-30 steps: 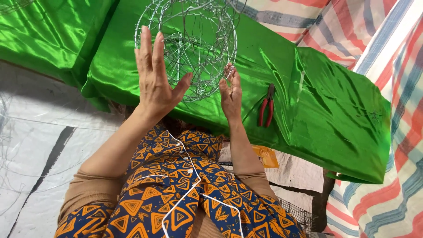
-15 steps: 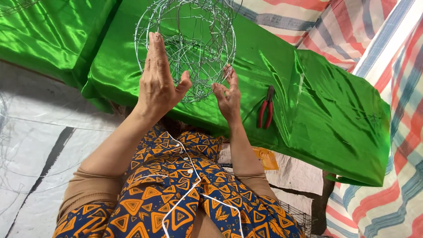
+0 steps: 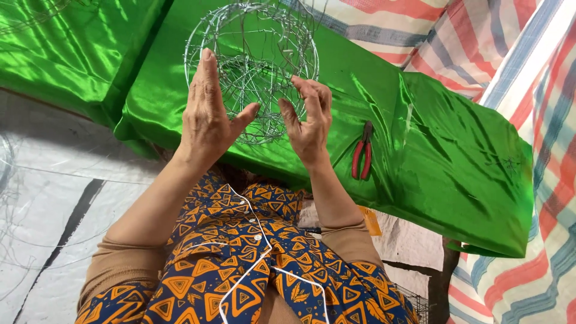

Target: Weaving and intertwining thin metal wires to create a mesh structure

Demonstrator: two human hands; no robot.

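A round frame of woven silver wire [image 3: 255, 66] is held up over shiny green satin cloth [image 3: 420, 144]. My left hand [image 3: 207, 114] lies flat against its left side, fingers straight and thumb hooked under the lower rim. On the frame's right side my right hand [image 3: 309, 120] has its fingers curled onto the wires. Red-handled pliers [image 3: 362, 150] lie on the cloth just right of my right wrist.
A loose white wire [image 3: 258, 246] runs over my lap, which is covered in orange and blue patterned fabric. Grey plastic sheet [image 3: 54, 204] covers the ground at left. A striped tarpaulin [image 3: 516, 66] hangs at right. More green cloth [image 3: 60, 48] lies at top left.
My right hand has moved left and up, from the frame's lower right edge to nearer my left hand. The frame has turned a little between my hands.
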